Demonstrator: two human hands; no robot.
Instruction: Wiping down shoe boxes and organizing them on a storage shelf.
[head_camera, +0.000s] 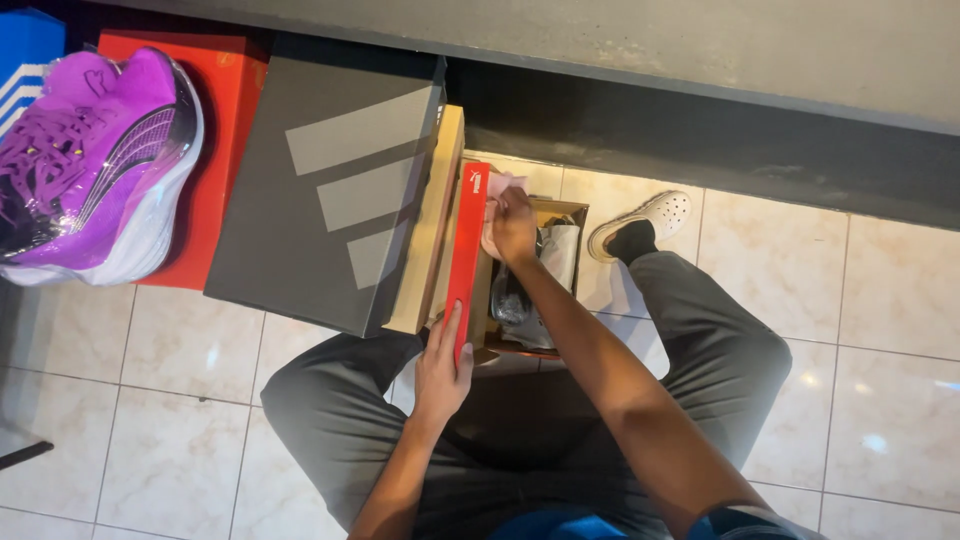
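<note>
Running shoe (95, 160): purple upper, dark curved stripes, white sole.
Shoebox under shoe (222, 150): red.
Large shoebox lid (325, 190): dark grey, three paler grey slanted bars.
Upright lid (468, 260): red, tan cardboard inside.
Corner box (25, 55): blue, white stripes.
Tissue paper (500, 190): pale pink.
Clog (645, 220): cream, perforated.
Trousers (720, 330): dark grey.
Floor (880, 300): cream marbled tiles, dark joints.

The left hand (443, 368) sits at lower centre of the frame, fingers pointing up and thumb spread, forearm bare. The right hand (512, 225) reaches further up toward centre, fingers curled downward, its bare arm stretching diagonally from the lower right.
</note>
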